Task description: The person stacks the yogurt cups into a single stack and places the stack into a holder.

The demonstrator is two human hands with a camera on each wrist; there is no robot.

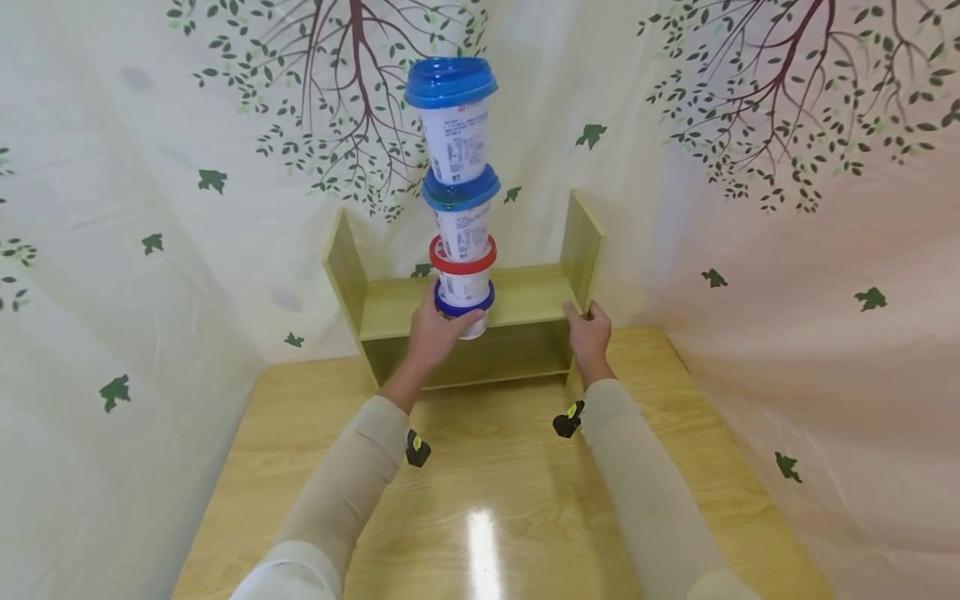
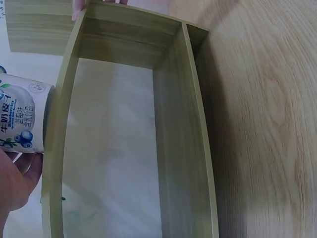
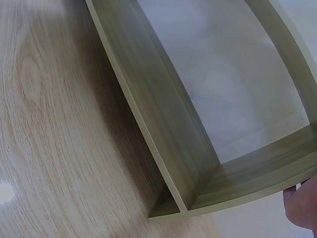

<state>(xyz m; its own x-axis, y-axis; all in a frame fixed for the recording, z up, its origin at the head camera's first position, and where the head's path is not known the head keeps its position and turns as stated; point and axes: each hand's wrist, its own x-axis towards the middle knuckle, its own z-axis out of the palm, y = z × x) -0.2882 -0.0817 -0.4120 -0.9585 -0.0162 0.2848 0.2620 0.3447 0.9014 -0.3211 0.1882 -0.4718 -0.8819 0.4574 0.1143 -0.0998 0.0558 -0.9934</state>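
A tower of several white lidded drink cups [image 1: 456, 143] rises in the head view, with blue lids on the upper ones, then a red lid, then a dark blue one. My left hand [image 1: 433, 335] grips the lowest cup near its dark blue lid. Blueberries are printed on this lowest cup [image 2: 22, 113] in the left wrist view. Its base is at the upper board of a light wooden shelf [image 1: 525, 296]; whether it touches cannot be told. At the shelf's right side panel, my right hand [image 1: 590, 337] holds the edge, thumb in front.
The shelf stands on a wood-grain table [image 1: 465, 467] against a pale curtain [image 1: 247, 275] printed with trees and leaves. Two side panels rise above the upper board, and an open compartment lies below it. Black wrist devices [image 1: 567, 419] sit below both hands.
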